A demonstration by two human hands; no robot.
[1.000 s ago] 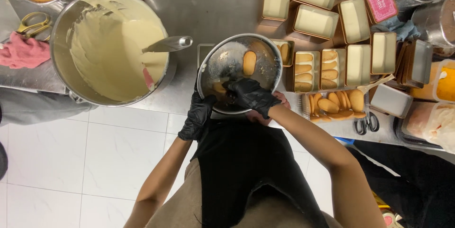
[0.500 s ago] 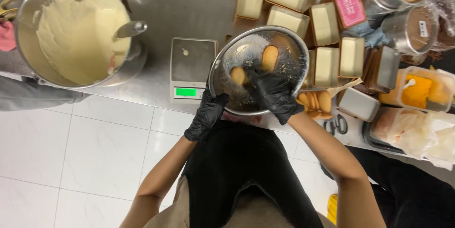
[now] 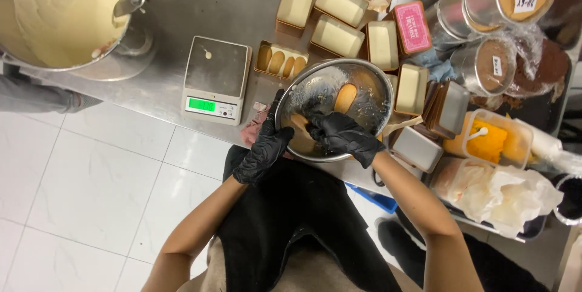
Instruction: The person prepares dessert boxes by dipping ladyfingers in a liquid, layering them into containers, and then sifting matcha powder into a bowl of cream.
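Fingers, right hand [image 3: 342,135]: black-gloved, curled down inside the round steel mixing bowl [image 3: 371,83], closed on something I cannot make out.
Fingers, left hand [image 3: 265,149]: clamped on the bowl's near rim — steadying it.
Oblong tan sponge biscuit [image 3: 345,98]: just beyond the right fingertips, in the bowl.
Digital kitchen scale [image 3: 216,78]: left of the left fingers — apart.

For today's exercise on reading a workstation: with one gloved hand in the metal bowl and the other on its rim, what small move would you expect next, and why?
Probably the right hand lifts a finger biscuit out of the metal bowl toward the small tin beside the scale. The tin already holds a row of biscuits, and the left hand steadies the rim.
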